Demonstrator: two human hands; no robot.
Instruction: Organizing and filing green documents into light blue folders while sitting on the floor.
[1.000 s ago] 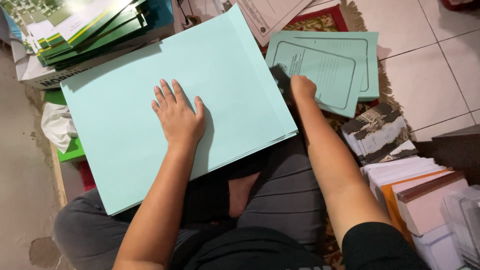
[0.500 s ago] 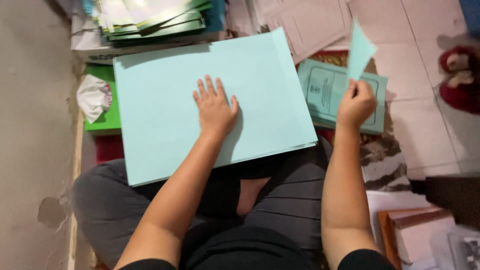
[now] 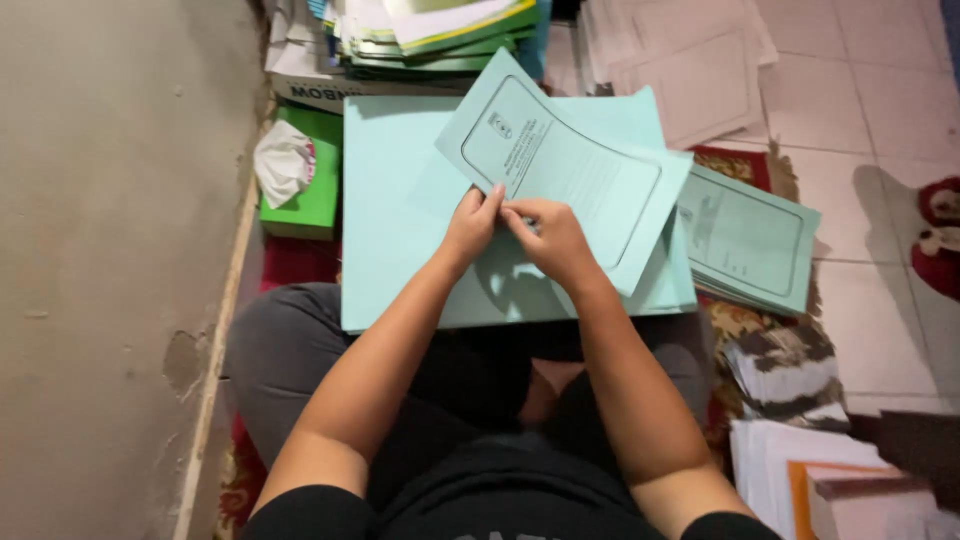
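The right hand (image 3: 555, 240) has brought a printed green cover sheet (image 3: 570, 170) over the plain green sheets (image 3: 400, 230); the left hand (image 3: 470, 225) has joined it; both hands' fingers pinch its lower edge.

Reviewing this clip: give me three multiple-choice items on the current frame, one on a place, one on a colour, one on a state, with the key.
1. Where does the green box sit?
A. left of the big sheet
B. on the tiles at right
C. on the person's lap

2. What colour is the printed cover in the hands?
A. orange
B. pale blue-green
C. white

3. How is the cover held?
A. lying untouched
B. by one hand only
C. by both hands at its lower edge

Key: 1 A, the box lies beside the large sheet; 2 B, it matches the stack of covers; 3 C, left hand and right hand pinch it together.
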